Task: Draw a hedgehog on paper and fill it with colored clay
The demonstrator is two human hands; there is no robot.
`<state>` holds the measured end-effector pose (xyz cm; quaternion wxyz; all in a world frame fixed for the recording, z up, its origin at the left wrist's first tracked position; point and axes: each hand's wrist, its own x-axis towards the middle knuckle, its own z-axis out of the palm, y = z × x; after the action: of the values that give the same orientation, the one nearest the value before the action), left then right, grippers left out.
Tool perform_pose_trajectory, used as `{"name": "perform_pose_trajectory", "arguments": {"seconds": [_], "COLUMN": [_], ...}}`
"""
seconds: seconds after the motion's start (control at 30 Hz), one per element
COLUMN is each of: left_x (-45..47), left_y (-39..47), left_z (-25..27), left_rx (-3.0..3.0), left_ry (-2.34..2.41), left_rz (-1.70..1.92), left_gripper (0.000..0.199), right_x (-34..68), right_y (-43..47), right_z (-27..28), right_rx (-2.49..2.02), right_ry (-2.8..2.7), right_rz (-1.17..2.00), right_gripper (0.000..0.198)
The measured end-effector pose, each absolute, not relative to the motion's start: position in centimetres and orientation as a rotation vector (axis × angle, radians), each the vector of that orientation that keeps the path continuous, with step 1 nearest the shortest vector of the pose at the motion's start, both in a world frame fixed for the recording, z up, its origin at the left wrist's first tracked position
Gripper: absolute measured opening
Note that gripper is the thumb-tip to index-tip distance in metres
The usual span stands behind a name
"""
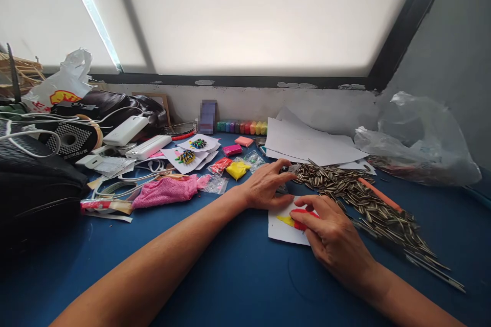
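Note:
A white paper card [282, 232] lies on the blue table, bearing a red clay shape [299, 225] with a yellow clay tip [284, 220]. My right hand [332, 237] rests over the card; its bent fingers are apart and a fingertip touches the clay. Part of the red shape is hidden beneath that hand. Beyond the card, my left hand [266, 184] stretches toward a small clear bag with a dark item [284, 169], thumb and fingers apart. Striped sunflower seeds [322, 176] are heaped just right of both hands.
An orange stick [379, 194] lies among the seeds. Yellow [238, 169] and red [220, 165] clay packets sit left of my hands, near a pink cloth [164, 191] and seed-decorated cards [186, 159]. White sheets [312, 138] and a plastic bag [422, 143] are behind; black bags [34, 179] crowd the left.

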<state>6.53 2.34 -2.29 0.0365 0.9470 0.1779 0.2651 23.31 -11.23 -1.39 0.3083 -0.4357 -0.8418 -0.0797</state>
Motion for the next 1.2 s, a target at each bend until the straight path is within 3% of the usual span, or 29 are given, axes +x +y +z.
{"name": "perform_pose_trajectory", "arguments": {"seconds": [1.2], "left_x": [6.48], "left_y": [2.24], "left_z": [-2.21], "left_rx": [2.891], "left_ry": [0.525], "left_rz": [0.819], "left_gripper": [0.045], "right_x": [23.28], "right_y": [-11.23], "right_z": [-1.36], "right_rx": [-1.16], "right_ry": [-2.204], "right_rz": [-0.229], "right_gripper": [0.035]}}
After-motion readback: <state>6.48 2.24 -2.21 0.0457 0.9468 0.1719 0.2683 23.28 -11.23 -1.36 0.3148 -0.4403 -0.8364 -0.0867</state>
